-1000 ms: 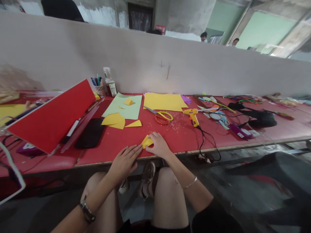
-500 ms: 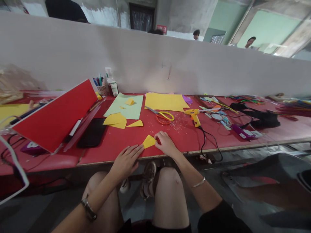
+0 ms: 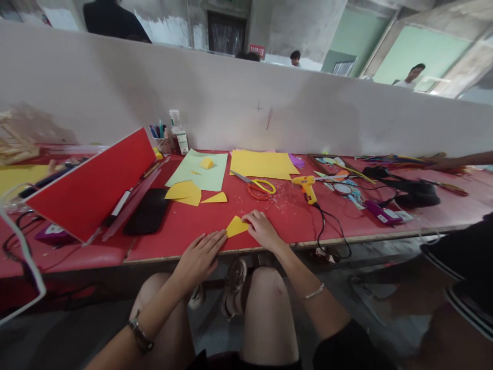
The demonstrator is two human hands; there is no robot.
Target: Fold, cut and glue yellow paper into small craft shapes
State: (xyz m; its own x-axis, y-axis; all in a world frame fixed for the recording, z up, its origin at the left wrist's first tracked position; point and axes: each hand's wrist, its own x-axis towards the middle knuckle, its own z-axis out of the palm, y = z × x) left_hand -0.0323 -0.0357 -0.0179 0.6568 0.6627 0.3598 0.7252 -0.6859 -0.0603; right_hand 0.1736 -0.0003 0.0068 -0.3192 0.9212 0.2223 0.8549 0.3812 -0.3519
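A small wedge-shaped piece of yellow paper (image 3: pixel 235 227) lies near the front edge of the red table, between my hands. My left hand (image 3: pixel 201 257) rests flat with its fingers stretched out, their tips on the paper's left corner. At the paper's right side, the curled fingers of my right hand (image 3: pixel 262 231) pinch its edge; the thumb is partly hidden. Beyond them lie another yellow wedge (image 3: pixel 215 198), a larger cut yellow piece (image 3: pixel 184 192), and scissors (image 3: pixel 259 186) with yellow and red handles. A small folded yellow shape (image 3: pixel 207 163) sits on a pale green sheet (image 3: pixel 215 180).
A yellow glue gun (image 3: pixel 307 188) with a black cord lies to the right. Leftward are a black phone (image 3: pixel 147 211) and a tilted red board (image 3: pixel 96 187). A pen cup (image 3: pixel 163 145) and bottle (image 3: pixel 179 136) stand by the partition. A co-worker's arm (image 3: pixel 468 160) reaches in from the right.
My hands have barely moved and stay on the yellow paper. The co-worker at the right has leaned in, an arm now over the bundle of coloured strips. The view has shifted slightly.
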